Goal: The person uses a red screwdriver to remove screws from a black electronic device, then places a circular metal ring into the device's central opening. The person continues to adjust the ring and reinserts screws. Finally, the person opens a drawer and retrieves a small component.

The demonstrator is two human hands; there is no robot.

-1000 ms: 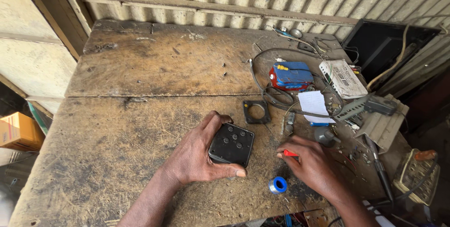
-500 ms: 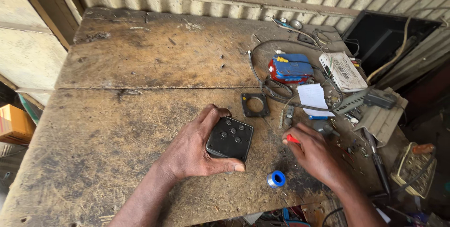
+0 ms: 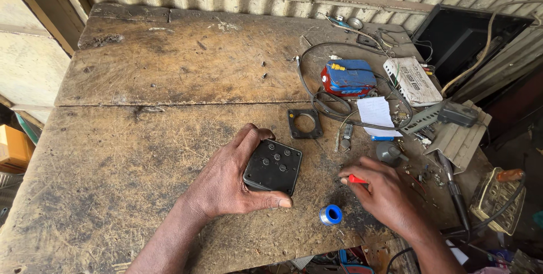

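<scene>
Head view, looking down on a worn wooden counter (image 3: 141, 138). Left hand (image 3: 226, 183) is clamped on a black square block (image 3: 273, 166) with several round holes in its top face; the thumb runs along its near edge and the fingers wrap over its far left corner, and it rests on the counter near the middle. Right hand (image 3: 387, 195) is closed around a small red-handled tool (image 3: 356, 179), of which only the red end shows past the fingers; its tip is hidden, so what kind of tool it is I cannot tell. Both hands lie apart, with a small blue-and-white roll of tape (image 3: 331, 215) on the counter between them, nearer the right hand. Just beyond the block lies a flat black square plate with a round hole (image 3: 305, 123). Farther right sit a blue and red box (image 3: 349, 78) ringed by black cable (image 3: 317, 96) and a white slip of paper (image 3: 376, 114).
</scene>
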